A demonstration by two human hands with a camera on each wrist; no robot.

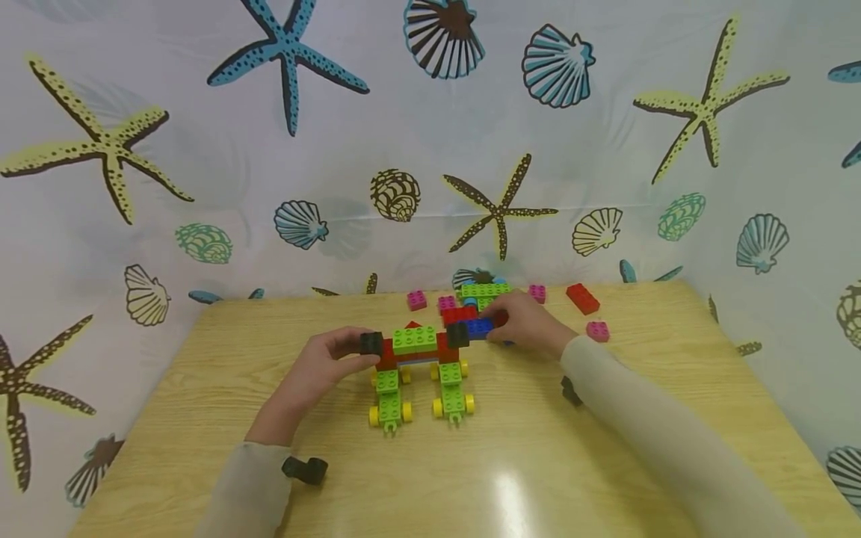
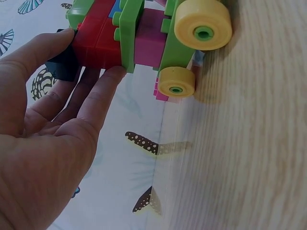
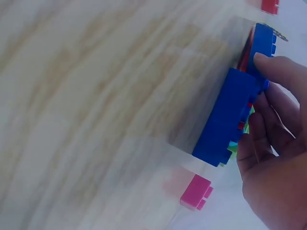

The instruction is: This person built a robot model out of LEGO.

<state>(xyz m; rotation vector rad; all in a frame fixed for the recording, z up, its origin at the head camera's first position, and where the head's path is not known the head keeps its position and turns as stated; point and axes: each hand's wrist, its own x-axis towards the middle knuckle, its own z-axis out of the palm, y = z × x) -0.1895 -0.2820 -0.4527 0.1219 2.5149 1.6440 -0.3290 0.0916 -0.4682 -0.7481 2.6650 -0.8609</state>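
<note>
My left hand (image 1: 326, 366) grips the left end of a toy-brick structure (image 1: 415, 340). In the left wrist view its thumb lies against a black brick (image 2: 64, 64) where it meets the red bricks (image 2: 100, 40), with fingertips below them. The structure has a light green brick across its top and two green wheeled bases (image 1: 389, 407) with yellow wheels (image 1: 468, 403). To the right, my right hand (image 1: 531, 325) pinches a blue brick (image 3: 262, 45) between thumb and fingers. A longer blue brick (image 3: 223, 120) lies beside it, partly over red and green bricks.
Behind the structure, a green brick (image 1: 486, 289) and a red brick (image 1: 460, 315) lie in the cluster. Pink bricks (image 1: 417, 300) are scattered along the table's back edge, with a red brick (image 1: 582, 298) at the right. A patterned cloth (image 1: 377, 149) hangs behind the wooden table (image 1: 430, 493).
</note>
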